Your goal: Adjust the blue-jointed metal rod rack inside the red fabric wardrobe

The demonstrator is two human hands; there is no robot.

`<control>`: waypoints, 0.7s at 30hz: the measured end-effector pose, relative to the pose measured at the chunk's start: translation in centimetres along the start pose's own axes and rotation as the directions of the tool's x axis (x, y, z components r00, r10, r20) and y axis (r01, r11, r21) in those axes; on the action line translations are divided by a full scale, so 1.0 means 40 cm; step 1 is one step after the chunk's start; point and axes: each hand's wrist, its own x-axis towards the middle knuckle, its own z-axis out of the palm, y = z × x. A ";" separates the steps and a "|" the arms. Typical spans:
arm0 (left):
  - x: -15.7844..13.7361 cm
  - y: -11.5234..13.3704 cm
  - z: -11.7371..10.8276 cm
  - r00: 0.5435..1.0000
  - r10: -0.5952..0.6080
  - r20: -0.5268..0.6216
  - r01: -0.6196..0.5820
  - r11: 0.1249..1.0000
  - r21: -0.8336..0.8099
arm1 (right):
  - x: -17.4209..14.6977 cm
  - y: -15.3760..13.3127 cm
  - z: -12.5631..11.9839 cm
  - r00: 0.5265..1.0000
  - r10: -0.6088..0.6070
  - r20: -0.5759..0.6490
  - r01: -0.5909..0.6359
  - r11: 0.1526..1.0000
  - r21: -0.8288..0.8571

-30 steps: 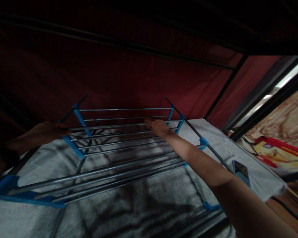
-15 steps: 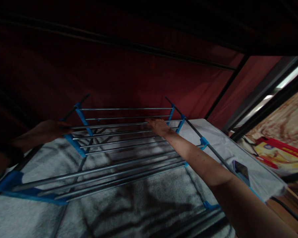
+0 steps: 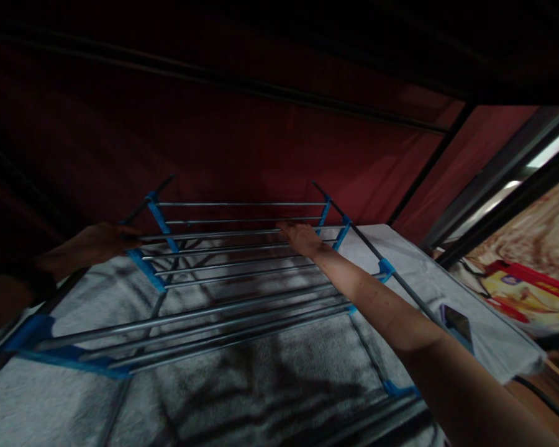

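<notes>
A rack (image 3: 205, 308) of grey metal tubes joined by blue plastic brackets lies across a light cloth. My left hand (image 3: 93, 243) is closed at its left side, around the end of a tube by a blue bracket (image 3: 146, 269); shadow hides part of the fingers. Farther right, my right hand (image 3: 300, 236) reaches over the rack. Its fingers curl onto the rear tube (image 3: 223, 234) of the middle tier, left of the right-hand bracket (image 3: 341, 234). Several more tubes span the tiers in front of and behind my hands.
Dark red fabric (image 3: 242, 143) hangs behind the rack, crossed by a dark frame bar (image 3: 431, 167). A phone (image 3: 457, 323) lies on the light cloth (image 3: 368, 248) at the right. Beyond it is a red and yellow package (image 3: 531, 292).
The view has shifted slightly, so the rack and both hands appear a little farther right. Both hands keep their places on the rack.
</notes>
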 end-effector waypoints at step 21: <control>-0.072 0.080 -0.008 0.999 0.002 0.045 0.005 0.986 -0.165 | -0.051 0.108 -0.017 0.991 -0.078 -0.108 0.088 0.992 0.088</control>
